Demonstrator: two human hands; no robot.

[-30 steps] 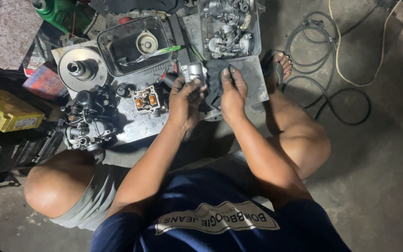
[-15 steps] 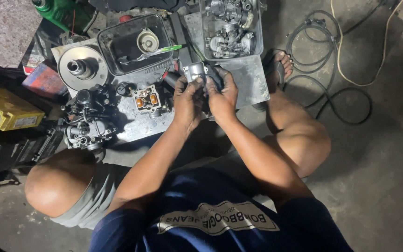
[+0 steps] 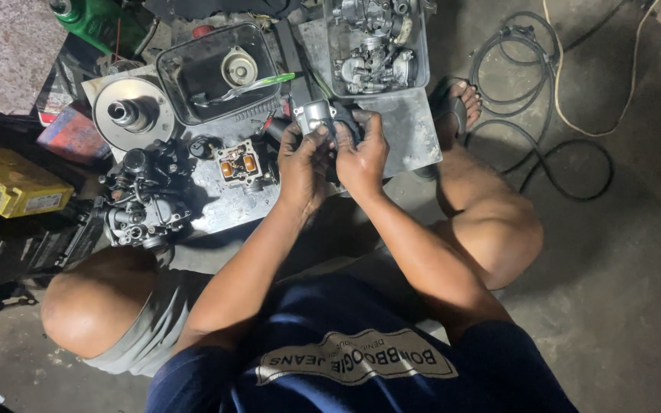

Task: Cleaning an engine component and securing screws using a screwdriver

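Both hands, left hand (image 3: 302, 157) and right hand (image 3: 361, 153), closed around small metal carburettor part (image 3: 314, 116), held above metal sheet (image 3: 415, 138) far edge. Carburettor body (image 3: 143, 206) lies apart, stripped; reassembly apparently pending.

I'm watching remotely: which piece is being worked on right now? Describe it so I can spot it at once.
Start at the flat grey metal sheet on the floor ahead of the squatting person. Above its near-left edge, the left hand and right hand meet around a small silver cast-metal part. Unlike the similar parts lying in trays, it alone is lifted in fingers.
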